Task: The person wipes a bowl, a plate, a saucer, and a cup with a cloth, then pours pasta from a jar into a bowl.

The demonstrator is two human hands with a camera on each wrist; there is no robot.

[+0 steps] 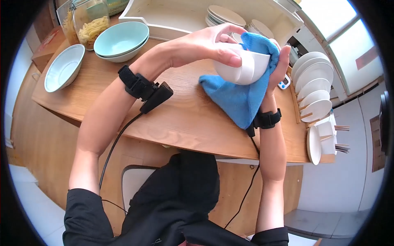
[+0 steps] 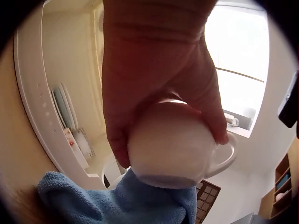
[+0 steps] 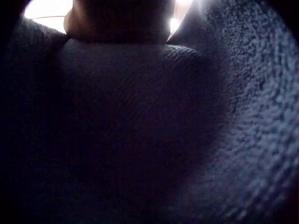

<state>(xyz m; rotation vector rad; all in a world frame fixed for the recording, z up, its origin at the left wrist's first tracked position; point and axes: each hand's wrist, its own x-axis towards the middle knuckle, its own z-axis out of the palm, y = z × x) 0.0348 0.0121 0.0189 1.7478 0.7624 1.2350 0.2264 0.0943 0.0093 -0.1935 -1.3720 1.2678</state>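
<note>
A white cup (image 1: pixel 246 70) with a handle is held up over the table, tilted. The left hand (image 1: pixel 205 46) grips it from the left, thumb along its side; in the left wrist view the hand (image 2: pixel 161 70) spans the cup (image 2: pixel 170 144) with fingers on both sides. The right hand (image 1: pixel 280 67) holds a blue cloth (image 1: pixel 242 98) against the cup's right side and rim, and the cloth hangs below it. Much of the right hand is hidden by the cloth, which fills most of the right wrist view (image 3: pixel 140 102).
Turquoise bowls (image 1: pixel 123 39), a pale bowl (image 1: pixel 64 68) and a pasta jar (image 1: pixel 92 28) stand at the left of the wooden table (image 1: pixel 172 119). Behind is a white tray (image 1: pixel 164 30) with plates. Several plates (image 1: pixel 318 74) stand in a rack on the right, near chopsticks (image 1: pixel 342 128).
</note>
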